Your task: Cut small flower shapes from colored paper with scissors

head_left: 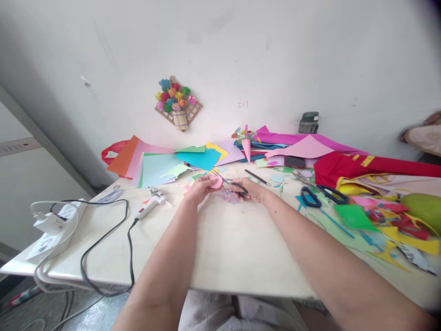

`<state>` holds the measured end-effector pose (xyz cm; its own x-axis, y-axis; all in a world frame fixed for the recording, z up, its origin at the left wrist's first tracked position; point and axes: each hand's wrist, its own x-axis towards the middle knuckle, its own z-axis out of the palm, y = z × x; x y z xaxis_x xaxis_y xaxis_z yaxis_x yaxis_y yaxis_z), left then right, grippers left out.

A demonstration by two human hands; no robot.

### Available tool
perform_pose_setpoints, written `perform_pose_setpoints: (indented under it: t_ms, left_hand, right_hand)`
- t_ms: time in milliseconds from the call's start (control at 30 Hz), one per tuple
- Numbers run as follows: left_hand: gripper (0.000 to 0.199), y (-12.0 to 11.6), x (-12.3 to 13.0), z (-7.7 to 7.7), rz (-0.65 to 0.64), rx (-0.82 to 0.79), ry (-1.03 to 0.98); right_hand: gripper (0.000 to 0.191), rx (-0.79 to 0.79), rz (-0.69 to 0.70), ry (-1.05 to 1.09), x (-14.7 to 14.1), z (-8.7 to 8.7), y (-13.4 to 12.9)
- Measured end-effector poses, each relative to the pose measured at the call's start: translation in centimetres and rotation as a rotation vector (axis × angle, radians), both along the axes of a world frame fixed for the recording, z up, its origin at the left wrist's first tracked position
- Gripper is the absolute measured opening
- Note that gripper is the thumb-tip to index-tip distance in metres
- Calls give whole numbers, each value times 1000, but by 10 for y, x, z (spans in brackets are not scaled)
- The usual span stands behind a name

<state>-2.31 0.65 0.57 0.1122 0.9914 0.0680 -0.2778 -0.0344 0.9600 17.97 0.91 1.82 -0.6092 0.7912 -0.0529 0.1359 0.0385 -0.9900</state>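
Observation:
Between the fingers of my left hand [200,187] is a small pink piece of paper [216,182] with a rounded edge. My right hand [253,190] is closed round the dark handles of a pair of scissors [240,189]. The scissor blades point up and left, close to the pink paper; whether they touch it I cannot tell. Under and between the hands lie purple paper scraps [230,196]. A black pen [257,177] rests on the table just beyond my right hand.
A white glue gun [151,204] with a black cord lies left, near a power strip [57,227]. Coloured paper sheets [161,166] line the back. At right are larger scissors [324,193], a phone [295,162] and many scraps [356,217]. The table's [241,257] front edge is close to my lap.

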Motion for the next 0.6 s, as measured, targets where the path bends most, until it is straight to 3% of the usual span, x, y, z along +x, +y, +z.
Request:
perform_pose_setpoints:
  t_ms: [600]
  left_hand:
    - [22, -3, 0, 4, 43, 0, 59]
  right_hand:
    - [25, 28, 1, 14, -3, -7, 6]
